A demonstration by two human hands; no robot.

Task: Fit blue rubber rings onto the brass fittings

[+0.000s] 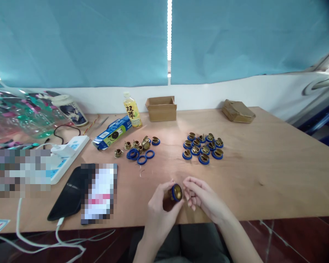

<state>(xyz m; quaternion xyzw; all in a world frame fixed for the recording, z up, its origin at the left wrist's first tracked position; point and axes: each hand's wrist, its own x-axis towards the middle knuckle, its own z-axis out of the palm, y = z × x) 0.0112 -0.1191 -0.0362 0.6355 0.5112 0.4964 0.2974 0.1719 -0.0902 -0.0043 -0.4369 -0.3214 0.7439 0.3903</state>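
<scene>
My left hand (162, 208) grips a round brass fitting (177, 192) with a blue ring around its rim, its hollow face turned to the right. Just beside it is my right hand (201, 197), its thumb and forefinger pinched together and the other fingers curled; whatever is between the fingertips, if anything, is too small to make out. Farther back on the left lie several loose brass fittings (128, 145) and a small pile of blue rings (132, 154). To the right of these, several brass fittings with blue rings (204, 158) stand grouped together.
Along the back stand a yellow drink bottle (132, 110), an open cardboard box (162, 109) and a brown package (238, 111). A blue carton (112, 133) lies on the left. Phones (71, 191), a white power strip (68, 160), cables and plastic bottles crowd the left side.
</scene>
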